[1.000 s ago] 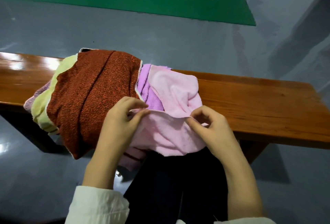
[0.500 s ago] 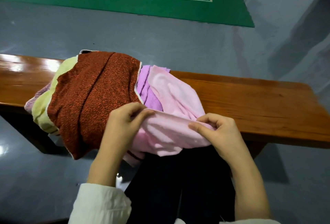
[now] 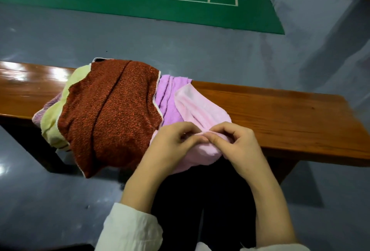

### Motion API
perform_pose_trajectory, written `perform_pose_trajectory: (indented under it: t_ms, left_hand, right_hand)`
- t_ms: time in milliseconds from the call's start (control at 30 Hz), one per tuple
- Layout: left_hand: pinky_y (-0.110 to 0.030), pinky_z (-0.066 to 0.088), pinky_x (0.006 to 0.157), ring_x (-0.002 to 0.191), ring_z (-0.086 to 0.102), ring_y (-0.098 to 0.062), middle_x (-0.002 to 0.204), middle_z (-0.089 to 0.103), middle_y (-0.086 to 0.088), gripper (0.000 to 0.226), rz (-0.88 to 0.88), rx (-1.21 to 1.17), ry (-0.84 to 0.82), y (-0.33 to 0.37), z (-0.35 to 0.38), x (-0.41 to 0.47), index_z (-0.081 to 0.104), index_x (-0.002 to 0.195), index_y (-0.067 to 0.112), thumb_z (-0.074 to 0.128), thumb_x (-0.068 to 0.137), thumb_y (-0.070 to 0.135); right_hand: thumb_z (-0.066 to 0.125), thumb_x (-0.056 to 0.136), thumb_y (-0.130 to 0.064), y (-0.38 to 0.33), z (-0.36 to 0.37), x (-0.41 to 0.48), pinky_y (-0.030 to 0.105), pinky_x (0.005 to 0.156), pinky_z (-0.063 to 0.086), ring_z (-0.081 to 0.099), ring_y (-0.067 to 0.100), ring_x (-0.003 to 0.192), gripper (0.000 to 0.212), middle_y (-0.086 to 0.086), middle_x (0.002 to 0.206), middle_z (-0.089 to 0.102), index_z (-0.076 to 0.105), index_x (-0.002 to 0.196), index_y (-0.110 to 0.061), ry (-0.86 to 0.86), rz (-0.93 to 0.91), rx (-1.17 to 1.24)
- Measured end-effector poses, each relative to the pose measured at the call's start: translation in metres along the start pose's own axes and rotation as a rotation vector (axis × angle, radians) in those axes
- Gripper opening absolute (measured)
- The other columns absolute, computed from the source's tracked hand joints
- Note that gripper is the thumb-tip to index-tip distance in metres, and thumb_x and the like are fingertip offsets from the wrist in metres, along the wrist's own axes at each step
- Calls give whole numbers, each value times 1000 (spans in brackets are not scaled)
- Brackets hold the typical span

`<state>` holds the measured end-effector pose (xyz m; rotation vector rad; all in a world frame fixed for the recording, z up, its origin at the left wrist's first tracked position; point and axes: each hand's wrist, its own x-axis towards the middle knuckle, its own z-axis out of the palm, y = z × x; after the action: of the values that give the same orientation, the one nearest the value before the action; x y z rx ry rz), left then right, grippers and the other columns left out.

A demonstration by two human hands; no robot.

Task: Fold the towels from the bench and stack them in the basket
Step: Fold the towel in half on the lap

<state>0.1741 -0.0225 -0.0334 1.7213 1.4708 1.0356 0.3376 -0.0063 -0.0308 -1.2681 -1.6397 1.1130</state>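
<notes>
Pale pink towel (image 3: 202,110): bunched at near edge of bench (image 3: 280,114), approx. mid-length, lower part hanging over that edge. L hand (image 3: 172,146) + R hand (image 3: 239,146) each pinch its top fold btwn thumb and fingertips, tips of the two hands almost touching. Purple towel (image 3: 170,98) just left of it, partly underneath. Red-brown towel (image 3: 112,110) draped next to that, over yellow towel (image 3: 54,114), twd bench's left end; both overhang near edge. Green court mat (image 3: 140,0) well beyond far edge.

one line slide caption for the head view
Left hand and right hand pinch the pink towel beside the red-brown towel on the bench.
</notes>
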Motion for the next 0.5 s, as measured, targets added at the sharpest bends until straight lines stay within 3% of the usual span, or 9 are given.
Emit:
perform_pose_trajectory:
  t_ms: [100, 300, 400, 500]
  left_hand:
    - [-12, 41, 64, 64, 56, 4, 69, 67, 12, 14, 10, 65, 159, -15, -16, 0, 71, 73, 17, 71, 76, 30]
    - [-8, 40, 67, 72, 58, 3, 76, 67, 15, 14, -102, 168, 317, -32, -45, -9, 67, 75, 30, 73, 81, 19]
    - [-7, 41, 76, 88, 60, 2, 94, 68, 17, 23, -59, 84, 220, -20, -34, -7, 66, 92, 34, 76, 79, 18]
    - [-7, 40, 72, 80, 58, 9, 98, 67, 20, 28, 4, -26, 25, 0, -5, 2, 67, 102, 31, 75, 80, 16]
  right_hand:
    - [73, 80, -14, 5, -13, -1, 16, 73, 46, 63, 1, 77, 7, -11, 77, 71, 73, 75, -19, 24, 34, -46]
    - [71, 81, -15, 8, -22, -1, 26, 79, 50, 64, 4, 80, 9, -12, 78, 71, 74, 75, -20, 50, 65, -67]
    - [72, 81, -13, 2, -13, 4, 21, 76, 49, 63, 2, 78, 9, -12, 77, 71, 72, 74, -19, 52, 18, -17]
    - [72, 80, -10, -6, -2, 12, 15, 73, 47, 63, 1, 77, 13, -10, 77, 71, 72, 73, -20, 14, -36, 23]
